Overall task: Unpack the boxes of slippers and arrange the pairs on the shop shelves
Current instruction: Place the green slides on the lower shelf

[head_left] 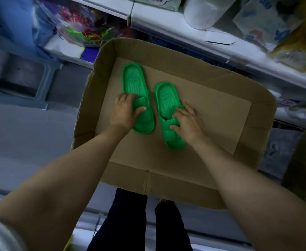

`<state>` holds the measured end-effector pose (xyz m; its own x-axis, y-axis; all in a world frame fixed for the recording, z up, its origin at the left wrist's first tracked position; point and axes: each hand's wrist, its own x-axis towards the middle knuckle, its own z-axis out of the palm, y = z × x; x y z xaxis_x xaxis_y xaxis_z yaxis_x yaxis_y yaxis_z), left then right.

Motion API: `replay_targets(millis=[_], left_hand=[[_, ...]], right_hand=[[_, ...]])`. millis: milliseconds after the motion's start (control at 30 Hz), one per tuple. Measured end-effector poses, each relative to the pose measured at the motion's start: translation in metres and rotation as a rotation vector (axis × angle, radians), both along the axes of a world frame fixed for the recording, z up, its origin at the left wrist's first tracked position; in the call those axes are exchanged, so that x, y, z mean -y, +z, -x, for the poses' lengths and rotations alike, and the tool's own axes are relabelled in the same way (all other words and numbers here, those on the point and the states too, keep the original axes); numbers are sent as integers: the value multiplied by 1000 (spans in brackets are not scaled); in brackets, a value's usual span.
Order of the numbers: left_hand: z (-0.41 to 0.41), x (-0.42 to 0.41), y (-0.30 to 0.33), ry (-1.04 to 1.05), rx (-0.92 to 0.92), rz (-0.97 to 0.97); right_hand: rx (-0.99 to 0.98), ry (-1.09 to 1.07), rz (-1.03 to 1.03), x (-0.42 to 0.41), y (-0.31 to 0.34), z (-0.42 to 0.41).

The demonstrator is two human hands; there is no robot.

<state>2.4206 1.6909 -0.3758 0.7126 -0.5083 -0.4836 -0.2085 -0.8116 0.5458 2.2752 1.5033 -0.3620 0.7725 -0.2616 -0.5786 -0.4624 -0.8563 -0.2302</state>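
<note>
White paper roll (201,11) top right | printed tissue pack (257,20) beside it | colourful plastic packets (80,29) upper left | grey floor (31,134) left

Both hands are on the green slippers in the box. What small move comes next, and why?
Probably lift both slippers out of the cardboard box together. The left hand holds the strap of the left slipper, the right hand that of the right slipper, and both soles lie flat on the box floor.

I can read nothing for certain here. The pale green pack (154,1) on the white metal shelf (166,24) above me bears dark characters, cut off at the frame edge. The red print on the clear plastic bag (80,28) is blurred.
</note>
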Motion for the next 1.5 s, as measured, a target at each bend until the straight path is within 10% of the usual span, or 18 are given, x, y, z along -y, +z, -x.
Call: replay_targets(millis=[467, 900, 1500], left_hand=[[80, 14, 57, -84, -183, -65], [143, 37, 304, -141, -151, 525], [125, 36, 563, -216, 282, 833]], right_hand=[[64, -576, -246, 31, 59, 110], [554, -336, -188, 77, 307, 181], [1000, -77, -111, 82, 575, 173]])
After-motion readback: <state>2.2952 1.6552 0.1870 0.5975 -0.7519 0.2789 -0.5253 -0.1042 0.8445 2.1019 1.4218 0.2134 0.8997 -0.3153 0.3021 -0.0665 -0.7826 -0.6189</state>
